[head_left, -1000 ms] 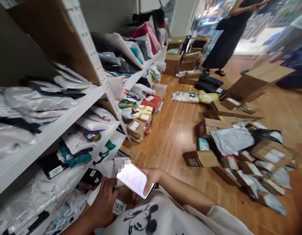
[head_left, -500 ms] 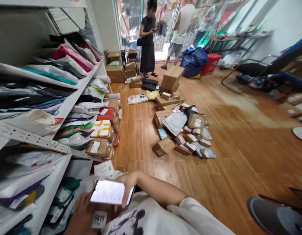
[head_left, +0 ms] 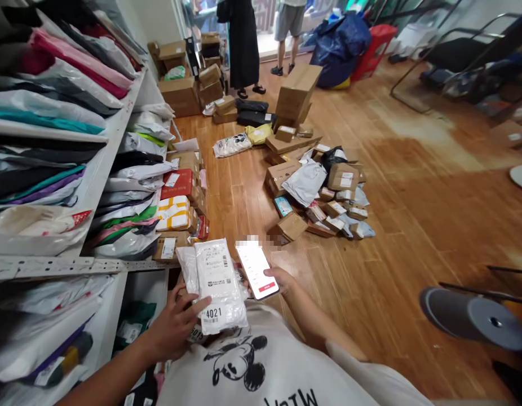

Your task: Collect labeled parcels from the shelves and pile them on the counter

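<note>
My left hand (head_left: 176, 324) grips a stack of white plastic parcels (head_left: 216, 282), the top one labelled 4021, held upright in front of my chest. A second label shows just under my thumb. My right hand (head_left: 282, 280) holds a smartphone (head_left: 256, 269) with its lit screen facing me, right beside the parcels. Both hands are close together above my white T-shirt with a cartoon print.
White shelves (head_left: 113, 146) packed with bagged parcels run along the left. A pile of cardboard boxes and bags (head_left: 320, 192) lies on the wooden floor ahead. More boxes (head_left: 185, 84) stand by the door, where two people (head_left: 244, 45) stand. A round stool (head_left: 476, 318) is at right.
My left hand has lifted white parcels up into view beside the phone. The phone has turned upright and risen. My head has swung right and down toward the floor.
</note>
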Motion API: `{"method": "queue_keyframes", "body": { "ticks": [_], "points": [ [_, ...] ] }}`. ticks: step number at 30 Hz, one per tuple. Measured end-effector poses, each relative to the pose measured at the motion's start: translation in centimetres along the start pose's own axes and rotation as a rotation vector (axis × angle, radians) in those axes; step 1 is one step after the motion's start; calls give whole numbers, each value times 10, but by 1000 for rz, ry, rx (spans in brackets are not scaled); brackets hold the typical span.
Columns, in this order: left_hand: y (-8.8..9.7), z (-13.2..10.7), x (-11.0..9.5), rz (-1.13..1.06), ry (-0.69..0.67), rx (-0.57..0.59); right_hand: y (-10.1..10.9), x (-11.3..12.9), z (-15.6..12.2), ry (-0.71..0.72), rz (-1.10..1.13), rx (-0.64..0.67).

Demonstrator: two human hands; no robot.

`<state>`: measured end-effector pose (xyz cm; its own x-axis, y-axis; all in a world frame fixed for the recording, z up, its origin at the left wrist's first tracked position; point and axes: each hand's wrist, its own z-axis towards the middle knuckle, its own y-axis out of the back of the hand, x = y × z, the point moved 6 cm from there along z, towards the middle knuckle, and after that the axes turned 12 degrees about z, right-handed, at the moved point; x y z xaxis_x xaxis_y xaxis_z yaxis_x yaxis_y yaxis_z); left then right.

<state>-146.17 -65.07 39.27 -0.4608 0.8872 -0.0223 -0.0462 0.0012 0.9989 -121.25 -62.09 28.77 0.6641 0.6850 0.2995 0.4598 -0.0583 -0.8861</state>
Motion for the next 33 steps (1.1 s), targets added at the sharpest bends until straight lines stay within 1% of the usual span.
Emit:
{"method": "queue_keyframes", "body": {
  "ticks": [3,6,8,10,13,15,17,19,22,26,29,33],
  "points": [
    [5,16,23,7,-99,-39,-6,10,10,56,14,-4],
    [8,29,43,50,-169,-51,-6,20,19,96,-1,-39],
    [11,36,56,63,-209,-67,-8,26,23,118,-4,-72],
    [11,44,68,51,-250,-59,-12,34,25,166,-10,-137],
    [12,55,85,33,-301,-27,-23,51,24,329,-33,-279],
    [13,63,94,46,-328,-8,-33,62,22,451,-28,-315],
    [15,71,101,64,-363,-21,-42,69,22,528,-18,-291],
    [19,78,107,60,-394,-51,-49,73,23,570,-32,-243],
    [22,86,116,31,-409,-85,-57,76,24,610,-104,-157],
    [18,89,126,-6,-422,-103,-68,78,24,649,-205,-80],
    [15,88,132,-11,-433,-91,-72,77,27,639,-229,-68],
    [16,88,137,-7,-450,-86,-71,73,31,656,-256,-119]
  ]
}}
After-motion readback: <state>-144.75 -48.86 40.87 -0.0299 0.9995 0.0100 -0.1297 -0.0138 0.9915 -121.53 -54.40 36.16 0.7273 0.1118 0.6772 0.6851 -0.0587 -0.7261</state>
